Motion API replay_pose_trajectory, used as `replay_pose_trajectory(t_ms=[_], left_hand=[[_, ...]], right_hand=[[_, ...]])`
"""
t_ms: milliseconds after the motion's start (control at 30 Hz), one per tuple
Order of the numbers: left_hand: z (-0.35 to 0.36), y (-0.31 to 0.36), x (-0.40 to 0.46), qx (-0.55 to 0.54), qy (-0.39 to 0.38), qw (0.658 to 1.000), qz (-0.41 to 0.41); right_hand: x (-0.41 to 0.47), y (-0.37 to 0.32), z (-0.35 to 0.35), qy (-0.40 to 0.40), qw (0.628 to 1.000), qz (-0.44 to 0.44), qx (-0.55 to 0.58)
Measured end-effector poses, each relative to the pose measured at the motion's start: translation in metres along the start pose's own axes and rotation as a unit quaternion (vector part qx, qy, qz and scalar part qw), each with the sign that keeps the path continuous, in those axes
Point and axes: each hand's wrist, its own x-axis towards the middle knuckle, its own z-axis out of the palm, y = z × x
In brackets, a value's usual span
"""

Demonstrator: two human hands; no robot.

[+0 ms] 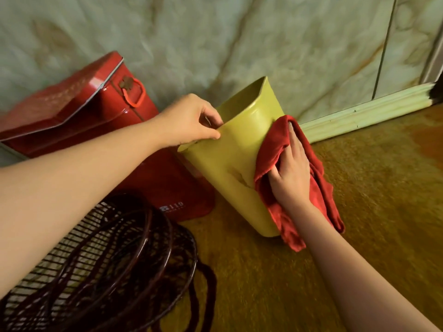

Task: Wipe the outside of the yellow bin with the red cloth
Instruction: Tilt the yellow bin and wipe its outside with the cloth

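Observation:
The yellow bin (230, 161) stands on the floor in the middle of the head view, its open top tilted away from me. My left hand (189, 121) pinches the near left rim of the bin between thumb and fingers. My right hand (291, 171) lies flat on the red cloth (271, 149), pressing it against the bin's right outer side. The cloth drapes down past the bin's base to the floor.
A red metal box (79, 121) with a raised lid and a handle stands left of the bin, against the marbled wall (215, 32). A dark wire fan grille (100, 264) lies at the lower left. A pale skirting board (364, 111) runs along the right. Brown floor (371, 188) spreads right.

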Motion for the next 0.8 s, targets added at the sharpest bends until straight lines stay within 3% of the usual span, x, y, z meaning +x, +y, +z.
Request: replay_pose_trajectory(t_ms=[233, 333, 467, 600, 700, 800], left_hand=[[0.011, 0.011, 0.021, -0.086, 0.019, 0.996, -0.004], [0.012, 0.023, 0.034, -0.069, 0.022, 0.997, 0.011], [0.019, 0.047, 0.054, -0.057, 0.022, 0.997, 0.052], [0.021, 0.050, 0.067, -0.074, 0.015, 0.997, 0.027], [0.019, 0.043, 0.067, -0.133, -0.013, 0.991, -0.003], [0.023, 0.050, 0.076, -0.114, 0.003, 0.993, -0.008]], right_hand=[[0.025, 0.017, -0.016, 0.009, 0.999, 0.028, 0.046], [0.027, 0.014, -0.022, 0.028, 0.997, 0.053, 0.054], [0.031, -0.014, -0.008, 0.125, 0.989, 0.034, -0.067], [0.014, 0.006, 0.014, 0.119, 0.981, 0.025, -0.152], [-0.007, 0.042, 0.018, 0.116, 0.980, 0.120, -0.109], [-0.011, 0.067, 0.010, 0.117, 0.956, 0.268, -0.027]])
